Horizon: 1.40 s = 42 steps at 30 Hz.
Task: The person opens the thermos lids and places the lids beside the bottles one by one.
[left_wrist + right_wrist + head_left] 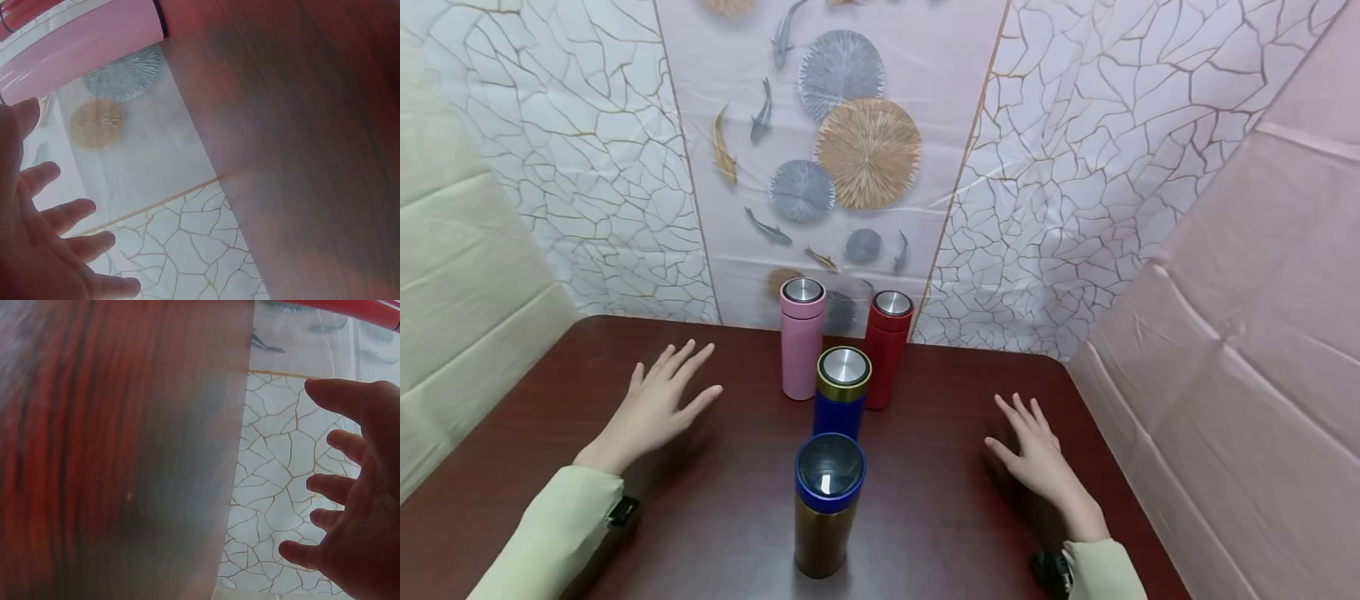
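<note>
In the head view, four bottles stand upright on a table (pixel 737 500). The gold bottle (pixel 822 542) with a blue lid (pixel 831 473) is nearest, toward 6 o'clock. At its 12 o'clock stands the blue bottle (pixel 837 417) under a gold-rimmed lid (pixel 844 367); it is partly hidden, so I cannot tell whether the two touch. From the blue one, the pink bottle (pixel 802 350) stands at 11 o'clock and the red bottle (pixel 886 358) at 1. The left hand (pixel 651 408) lies at the gold bottle's 10 o'clock, fingers spread; the right hand (pixel 1036 458) is between its 2 and 3, also spread. Both are well apart from the bottles. Pale sleeves (pixel 550 533) cover the forearms, and a patterned cloth (pixel 1060 167) hangs behind the table.

In the left wrist view, the left hand's splayed fingers reach in from 8 o'clock, with pink and red toward 10 and table at 3.

In the right wrist view, the right hand comes in between 3 and 4 o'clock, digits parted; red crosses the corner between 1 and 2.
</note>
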Each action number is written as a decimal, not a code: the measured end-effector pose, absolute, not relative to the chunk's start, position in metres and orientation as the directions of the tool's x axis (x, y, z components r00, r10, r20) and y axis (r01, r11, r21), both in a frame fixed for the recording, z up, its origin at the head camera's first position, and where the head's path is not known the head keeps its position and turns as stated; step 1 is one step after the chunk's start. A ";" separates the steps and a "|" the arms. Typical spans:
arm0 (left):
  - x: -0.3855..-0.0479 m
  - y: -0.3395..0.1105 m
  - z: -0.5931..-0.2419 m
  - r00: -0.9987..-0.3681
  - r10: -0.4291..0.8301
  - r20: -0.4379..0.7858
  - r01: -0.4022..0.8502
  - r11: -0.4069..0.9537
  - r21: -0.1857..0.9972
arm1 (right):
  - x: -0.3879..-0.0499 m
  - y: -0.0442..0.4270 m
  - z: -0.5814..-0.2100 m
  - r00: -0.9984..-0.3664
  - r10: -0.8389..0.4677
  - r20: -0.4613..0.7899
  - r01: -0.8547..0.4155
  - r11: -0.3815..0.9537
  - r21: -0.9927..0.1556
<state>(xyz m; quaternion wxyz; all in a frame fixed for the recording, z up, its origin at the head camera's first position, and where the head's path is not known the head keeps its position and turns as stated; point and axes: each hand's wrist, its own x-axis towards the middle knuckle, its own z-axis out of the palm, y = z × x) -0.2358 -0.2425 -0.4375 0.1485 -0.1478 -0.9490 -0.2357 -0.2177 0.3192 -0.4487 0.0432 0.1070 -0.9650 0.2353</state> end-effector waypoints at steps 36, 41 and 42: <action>-0.168 -0.158 -0.434 -0.564 0.806 0.180 0.626 0.275 0.729 | -0.199 0.312 -0.460 -0.901 -0.312 0.303 -0.435 0.635 -0.638; -0.167 -0.149 -0.436 -0.532 0.817 0.223 0.623 0.199 0.756 | -0.203 0.309 -0.460 -0.916 -0.311 0.254 -0.400 0.654 -0.642; -0.167 -0.147 -0.436 -0.529 0.818 0.227 0.619 0.189 0.762 | -0.203 0.308 -0.459 -0.917 -0.314 0.246 -0.397 0.659 -0.639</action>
